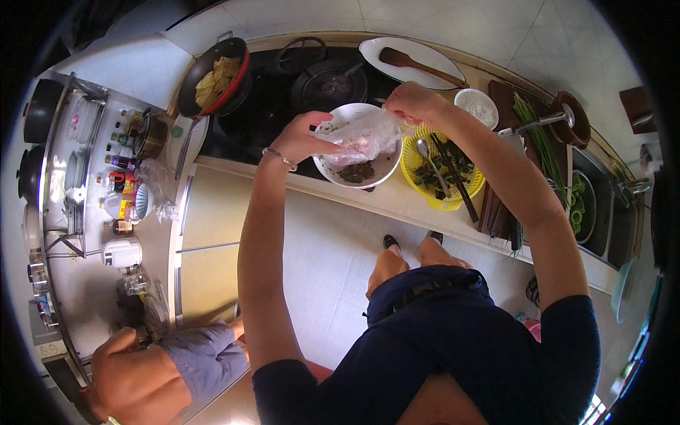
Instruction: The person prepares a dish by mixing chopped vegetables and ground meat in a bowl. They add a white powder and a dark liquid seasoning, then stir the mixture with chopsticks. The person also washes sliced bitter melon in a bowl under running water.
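Observation:
A clear plastic bag (366,141) with pale pink minced meat inside is held tilted above a white bowl (393,166). My left hand (303,137), with a bangle at the wrist, holds the bag's left end, its thumb laid against the plastic. At the opposite end, the fingers of my right hand (411,103) pinch the gathered plastic. Dark, herb-flecked food (357,173) lies in the bottom of the bowl. Beside the bowl, below my right forearm, sits a yellow plastic colander (408,171) holding chopped dark greens, a metal spoon (433,166) and dark chopsticks (461,183).
A red wok (241,69) with yellowish food sits on the black stove (265,114). Behind are a white oval plate (372,50) with a wooden spatula (411,61) and a bowl of white powder (475,108). Spring onions (544,146) lie near the sink (603,212). Another person (154,366) is at lower left.

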